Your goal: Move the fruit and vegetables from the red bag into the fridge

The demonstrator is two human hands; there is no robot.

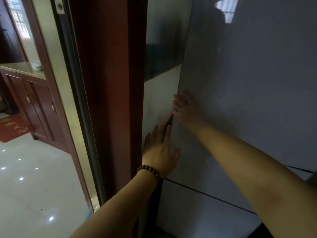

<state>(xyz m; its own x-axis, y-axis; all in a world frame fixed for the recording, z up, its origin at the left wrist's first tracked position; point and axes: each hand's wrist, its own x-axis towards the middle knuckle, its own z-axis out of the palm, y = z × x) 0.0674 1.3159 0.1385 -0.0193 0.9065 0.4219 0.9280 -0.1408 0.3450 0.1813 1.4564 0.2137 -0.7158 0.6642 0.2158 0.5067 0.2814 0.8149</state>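
— Both hands are up against the fridge door (pixel 248 83). See the left hand (pixel 160 150)? Its fingers are straight and spread, the tips at the door's left edge, low down, and there's a bead bracelet (pixel 149 171) on that wrist.

— And the right hand (pixel 184 109)?

— Higher on the same edge. It's blurred, but the fingers look hooked round the edge of the door, with the back of the hand lying against the grey front. So the left is spread wide and holds nothing, and the right seems to grip the door edge.

— Is the door open?

— A thin dark gap shows between the two hands, right at the edge; beyond that I can't tell. A dark seam runs across the front below the left wrist, with a lighter panel (pixel 197 212) under it.

— What's beside the fridge?

— A white tiled wall (pixel 159 93) touching its left side, then a reddish-brown door frame (pixel 106 83). Through the doorway there's a glossy white tile floor (pixel 34 186), a wooden cabinet (pixel 32 100) with brass handles, and a red mat (pixel 12 127) on the floor.
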